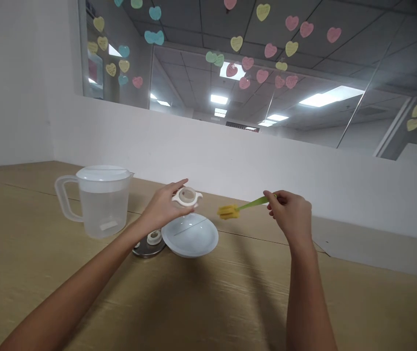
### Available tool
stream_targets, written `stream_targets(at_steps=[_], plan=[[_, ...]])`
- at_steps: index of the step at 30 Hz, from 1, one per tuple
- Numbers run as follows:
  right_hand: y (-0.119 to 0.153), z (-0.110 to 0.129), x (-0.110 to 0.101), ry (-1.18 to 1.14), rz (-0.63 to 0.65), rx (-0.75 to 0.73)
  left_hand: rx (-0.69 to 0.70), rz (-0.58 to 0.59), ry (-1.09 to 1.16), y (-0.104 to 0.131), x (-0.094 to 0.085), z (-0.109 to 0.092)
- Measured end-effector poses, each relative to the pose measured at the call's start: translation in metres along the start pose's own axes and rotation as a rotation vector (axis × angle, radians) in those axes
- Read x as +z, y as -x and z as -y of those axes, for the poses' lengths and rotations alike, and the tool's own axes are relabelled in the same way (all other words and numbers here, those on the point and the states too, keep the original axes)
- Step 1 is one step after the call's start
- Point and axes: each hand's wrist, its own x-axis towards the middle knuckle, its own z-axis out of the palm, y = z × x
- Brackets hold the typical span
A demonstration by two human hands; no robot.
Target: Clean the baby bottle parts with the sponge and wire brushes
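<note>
One white ring [186,203] occupies the left hand [165,206], a brush [233,211] the right [292,214].

Green brush handle [255,202] partly inside right hand [292,212], metal tray [147,252] partly behind white bowl [190,240]

A white, ring-shaped piece [187,203] with a lug curving from its right side is showing a round, translucent-looking centre and is being gripped aloft in the left hand [162,207]. Apart from it, to its right, a brush [243,207] is hanging midair, its yellow ridged head pointing leftward, its lime-green handle sloping up into the right hand [291,214].
</note>
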Motion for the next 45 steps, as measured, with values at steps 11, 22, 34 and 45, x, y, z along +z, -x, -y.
stream_targets(at_steps=[11, 22, 34, 45], plan=[[-0.012, -0.043, 0.054, 0.288, 0.568, 0.187, 0.032, 0.635, 0.056, 0.042, 0.035, -0.049], [0.007, -0.049, 0.076, 0.36, 1.194, 0.381, 0.008, 0.848, 0.019, 0.048, 0.051, -0.04], [0.04, -0.054, 0.127, 0.379, 1.405, 0.437, 0.034, 0.864, 0.04, 0.042, 0.053, -0.037], [0.037, -0.062, 0.138, 0.462, 1.572, 0.454, 0.106, 0.933, 0.022, 0.042, 0.057, -0.03]])
